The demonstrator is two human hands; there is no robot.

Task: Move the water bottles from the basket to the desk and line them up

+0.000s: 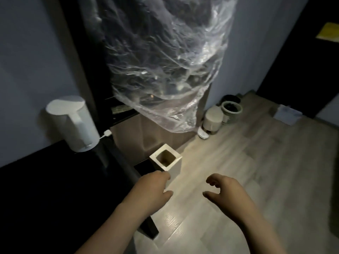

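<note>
In the foreground, above the pale wood-grain floor [256,171], both bare forearms reach forward from the lower edge of the view. The left hand [153,189] is held palm down, knuckles uppermost, its fingers bent downward and its thumb [167,193] pointing to the right. The fingertips lie against the near side of a square white container [176,167] as seen from here, but whether they touch it cannot be told. The right hand [227,191] is also palm down, its fingers hooked in a loose claw and its thumb spread apart below them. Neither hand clasps anything.

The desk [45,189] is the dark surface at lower left. A white kettle [73,123] stands on its far corner against the wall, and a white plug [107,133] shows just beside the kettle. Where the water bottles and basket lie cannot be told from this dim, blurred view.

Behind the container hangs a dark bundle wrapped in clear plastic [165,61]. A small white bin [212,120] and a ribbed pot [231,110] stand together on the floor by the far wall.
</note>
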